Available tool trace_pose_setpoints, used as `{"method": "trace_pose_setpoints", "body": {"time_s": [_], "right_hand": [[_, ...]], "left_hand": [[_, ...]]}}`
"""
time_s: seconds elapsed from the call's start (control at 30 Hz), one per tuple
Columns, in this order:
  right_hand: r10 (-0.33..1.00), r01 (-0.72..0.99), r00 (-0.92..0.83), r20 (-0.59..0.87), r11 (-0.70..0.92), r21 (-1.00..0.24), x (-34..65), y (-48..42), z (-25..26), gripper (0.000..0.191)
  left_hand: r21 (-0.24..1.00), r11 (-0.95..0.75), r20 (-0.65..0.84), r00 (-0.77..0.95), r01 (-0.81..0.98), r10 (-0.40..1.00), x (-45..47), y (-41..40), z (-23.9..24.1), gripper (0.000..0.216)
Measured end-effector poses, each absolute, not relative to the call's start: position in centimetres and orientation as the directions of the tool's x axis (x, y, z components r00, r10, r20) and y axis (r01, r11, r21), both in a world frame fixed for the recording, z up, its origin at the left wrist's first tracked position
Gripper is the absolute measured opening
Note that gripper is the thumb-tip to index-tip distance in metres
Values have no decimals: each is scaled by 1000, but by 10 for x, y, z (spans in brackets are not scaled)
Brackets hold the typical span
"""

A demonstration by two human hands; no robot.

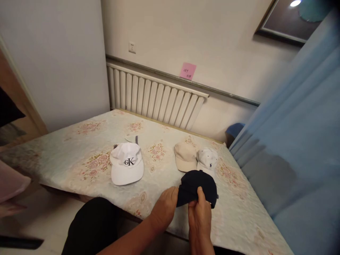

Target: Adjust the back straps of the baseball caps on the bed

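Note:
A dark navy cap [198,186] lies near the front edge of a bed with a floral cover [79,156]. My left hand [164,207] grips its near left edge, fingers curled under the brim side. My right hand [199,214] pinches the cap's near edge with the thumb on top. Behind it lie a beige cap [185,157] and a white dotted cap [207,160], side by side and touching. A white cap with a black logo [126,167] lies apart to the left.
A white radiator [154,94] runs along the wall behind the bed, with a pink note [188,71] above it. A blue curtain [297,141] hangs at the right. My dark-clad knee [91,226] is at the bed's front edge.

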State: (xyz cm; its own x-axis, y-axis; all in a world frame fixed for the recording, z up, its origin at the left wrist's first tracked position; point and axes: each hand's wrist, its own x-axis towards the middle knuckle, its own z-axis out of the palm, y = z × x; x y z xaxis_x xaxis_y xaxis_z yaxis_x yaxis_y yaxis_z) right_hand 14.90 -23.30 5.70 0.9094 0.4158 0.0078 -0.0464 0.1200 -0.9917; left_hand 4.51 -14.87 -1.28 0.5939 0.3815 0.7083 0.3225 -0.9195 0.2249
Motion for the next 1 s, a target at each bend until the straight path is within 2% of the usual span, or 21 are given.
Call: {"method": "trace_pose_setpoints", "body": {"time_s": [0.23, 0.37, 0.47, 0.57, 0.7, 0.87, 1.0], "right_hand": [[450, -241, 885, -114, 235, -942, 126, -208, 51, 42], [407, -373, 881, -243, 279, -885, 128, -212, 60, 42], [394, -446, 866, -306, 333, -831, 137, -220, 67, 45], [463, -576, 798, -387, 393, -717, 146, -227, 76, 47], [552, -752, 649, -524, 358, -554, 155, -233, 91, 27], [638, -791, 568, -520, 250, -558, 166, -239, 95, 21], [672, -790, 555, -491, 240, -564, 168, -242, 94, 22]], "left_hand": [[132, -939, 736, 603, 318, 307, 45, -156, 5, 35], [117, -949, 759, 590, 293, 276, 41, -157, 5, 35], [220, -952, 740, 600, 211, 304, 33, -153, 7, 36], [427, -898, 670, 632, 100, 389, 24, -149, 15, 37], [644, -765, 563, 676, 2, 476, 16, -142, 24, 42], [684, -729, 555, 671, -32, 492, 15, -137, 17, 50], [610, -791, 610, 661, -42, 436, 15, -142, 10, 57]]}}
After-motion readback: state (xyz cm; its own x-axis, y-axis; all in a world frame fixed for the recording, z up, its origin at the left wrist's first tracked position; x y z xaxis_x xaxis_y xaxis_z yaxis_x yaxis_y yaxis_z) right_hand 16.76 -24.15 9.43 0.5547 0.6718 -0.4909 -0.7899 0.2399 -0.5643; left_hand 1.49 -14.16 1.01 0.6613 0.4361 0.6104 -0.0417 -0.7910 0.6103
